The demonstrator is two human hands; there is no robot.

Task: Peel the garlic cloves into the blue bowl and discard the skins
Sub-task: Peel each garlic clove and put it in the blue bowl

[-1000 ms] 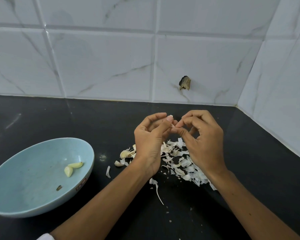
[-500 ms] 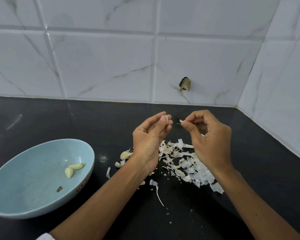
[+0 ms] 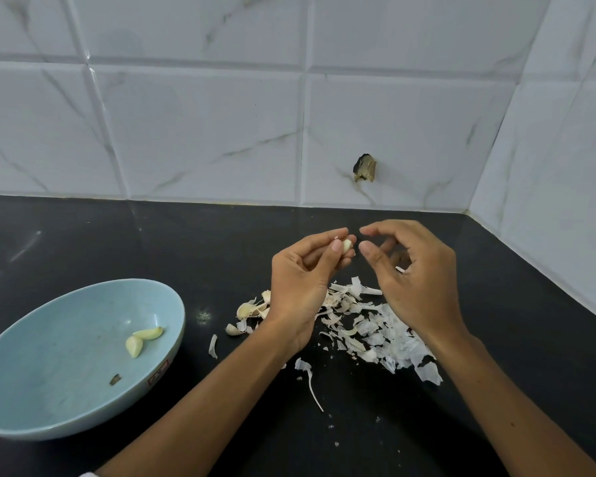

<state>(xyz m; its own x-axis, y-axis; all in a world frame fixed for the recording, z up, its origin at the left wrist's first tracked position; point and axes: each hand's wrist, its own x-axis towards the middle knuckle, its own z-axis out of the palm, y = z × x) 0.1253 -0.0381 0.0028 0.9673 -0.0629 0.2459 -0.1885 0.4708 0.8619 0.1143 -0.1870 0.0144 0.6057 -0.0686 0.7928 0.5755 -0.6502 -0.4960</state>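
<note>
Pinching smooth, rounded garlic clove [image 3: 347, 245]

2 peeled cloves [image 3: 134, 346] lie in blue bowl [image 3: 49, 366]; skins [image 3: 382, 335] heaped beside.

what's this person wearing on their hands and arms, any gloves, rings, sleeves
The left hand and right hand are bare: no gloves, rings or watch show. Both forearms are uncovered; a scrap of white sleeve shows at the bottom edge by the left arm.

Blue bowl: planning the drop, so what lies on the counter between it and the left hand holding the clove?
Head view: a skin sliver and a few garlic pieces on the black counter, near the left hand.
</note>
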